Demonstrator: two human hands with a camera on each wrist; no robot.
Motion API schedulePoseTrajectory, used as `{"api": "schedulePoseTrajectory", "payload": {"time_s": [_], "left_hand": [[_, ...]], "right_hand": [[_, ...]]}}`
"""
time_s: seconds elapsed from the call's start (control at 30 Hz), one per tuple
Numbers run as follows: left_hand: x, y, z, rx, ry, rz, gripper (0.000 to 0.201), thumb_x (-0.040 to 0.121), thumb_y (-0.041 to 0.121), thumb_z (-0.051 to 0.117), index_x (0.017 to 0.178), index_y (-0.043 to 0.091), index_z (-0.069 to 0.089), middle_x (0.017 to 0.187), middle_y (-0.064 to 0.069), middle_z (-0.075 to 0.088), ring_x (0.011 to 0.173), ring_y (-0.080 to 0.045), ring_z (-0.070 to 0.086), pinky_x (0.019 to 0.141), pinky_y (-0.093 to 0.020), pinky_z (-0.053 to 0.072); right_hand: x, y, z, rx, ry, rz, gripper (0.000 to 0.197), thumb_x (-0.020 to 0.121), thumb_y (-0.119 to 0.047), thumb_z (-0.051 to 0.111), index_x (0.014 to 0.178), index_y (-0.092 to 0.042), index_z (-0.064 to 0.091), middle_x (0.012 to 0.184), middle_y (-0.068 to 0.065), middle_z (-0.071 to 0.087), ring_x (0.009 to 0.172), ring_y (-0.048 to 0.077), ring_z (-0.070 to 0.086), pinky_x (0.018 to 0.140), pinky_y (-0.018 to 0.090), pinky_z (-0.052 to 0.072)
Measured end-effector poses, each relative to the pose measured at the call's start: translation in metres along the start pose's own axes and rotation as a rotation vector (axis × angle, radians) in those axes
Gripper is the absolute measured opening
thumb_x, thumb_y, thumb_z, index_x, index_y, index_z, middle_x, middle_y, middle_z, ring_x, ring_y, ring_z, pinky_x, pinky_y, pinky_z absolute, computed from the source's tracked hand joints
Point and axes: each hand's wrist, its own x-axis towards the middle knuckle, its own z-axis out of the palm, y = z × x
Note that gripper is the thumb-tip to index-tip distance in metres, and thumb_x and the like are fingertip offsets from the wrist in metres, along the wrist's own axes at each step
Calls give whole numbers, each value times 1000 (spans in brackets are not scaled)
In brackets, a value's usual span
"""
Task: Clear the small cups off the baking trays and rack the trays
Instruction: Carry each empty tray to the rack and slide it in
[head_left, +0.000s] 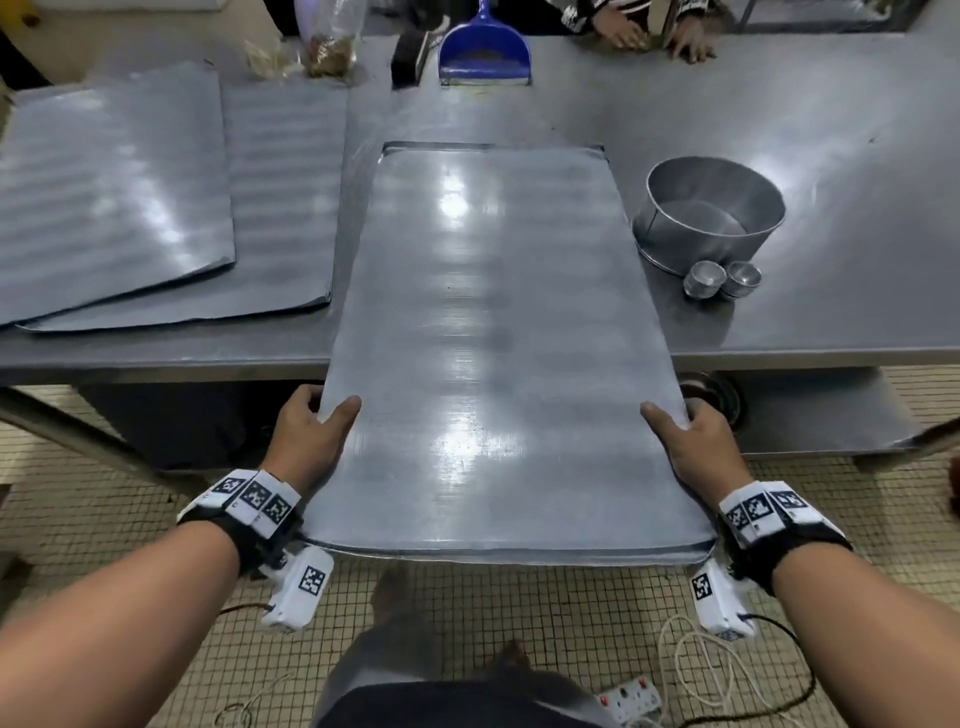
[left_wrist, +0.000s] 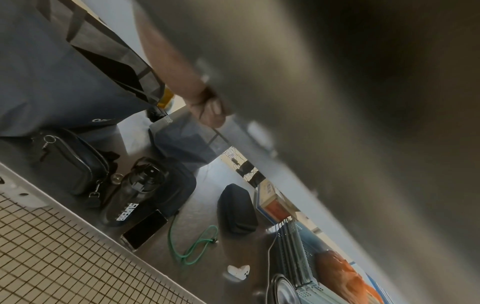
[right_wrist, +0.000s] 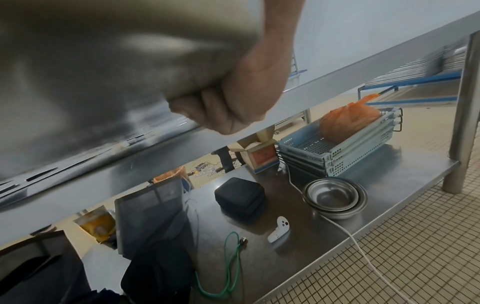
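A large, bare metal baking tray (head_left: 493, 338) lies lengthwise toward me, its near half sticking out past the table's front edge. My left hand (head_left: 324, 413) grips its left edge and my right hand (head_left: 672, 421) its right edge, thumbs on top and fingers underneath. In the right wrist view my curled fingers (right_wrist: 223, 111) hook under the tray's underside (right_wrist: 91, 72). That underside (left_wrist: 363, 102) fills the left wrist view as a blur. Two small metal cups (head_left: 704, 279) (head_left: 744, 278) stand on the table right of the tray.
A round metal tin (head_left: 714, 208) stands behind the cups. Two more trays (head_left: 104, 192) (head_left: 285, 208) overlap at the left. A blue dustpan (head_left: 485, 52) and another person's hands (head_left: 623, 26) are at the far edge. The lower shelf holds bowls (right_wrist: 335, 197), crates (right_wrist: 337, 148) and bags.
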Motion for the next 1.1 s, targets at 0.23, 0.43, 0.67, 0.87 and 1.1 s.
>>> {"api": "schedulePoseTrajectory", "payload": {"time_s": [0.23, 0.43, 0.67, 0.87, 1.1], "left_hand": [[-16, 35, -31, -106, 80, 58, 28, 90, 26, 75, 111, 12, 60, 97, 1, 69, 83, -10, 67, 61, -17, 50], [2, 83, -106, -173, 208, 167, 35, 88, 25, 77, 114, 12, 58, 102, -4, 71, 85, -15, 69, 62, -19, 51], [15, 134, -251, -171, 473, 294, 35, 90, 23, 75, 116, 15, 53, 96, -3, 68, 77, -5, 66, 62, -17, 53], [-2, 132, -399, -171, 688, 347, 52, 72, 54, 82, 110, 22, 65, 106, -4, 76, 95, -24, 74, 84, -52, 61], [-68, 115, -519, -61, 1037, 313, 35, 84, 30, 81, 110, 13, 63, 102, -1, 72, 91, -16, 70, 84, -32, 59]], "right_hand": [[0, -46, -4, 39, -18, -91, 42, 86, -46, 73, 108, -11, 67, 99, -2, 72, 87, 9, 68, 73, 28, 54], [22, -144, 22, 55, -9, -226, 56, 79, -62, 71, 108, -15, 66, 104, -5, 72, 93, 15, 68, 87, 35, 55], [60, -289, 112, 194, -84, -382, 68, 64, -73, 78, 112, -27, 63, 108, -7, 73, 99, 14, 71, 89, 41, 57], [24, -442, 204, 239, -262, -660, 41, 82, -43, 78, 109, -19, 58, 104, 1, 69, 88, 14, 67, 83, 34, 52], [-26, -564, 332, 250, -431, -914, 66, 76, -66, 72, 117, -16, 59, 106, 2, 69, 99, 21, 65, 90, 39, 51]]}}
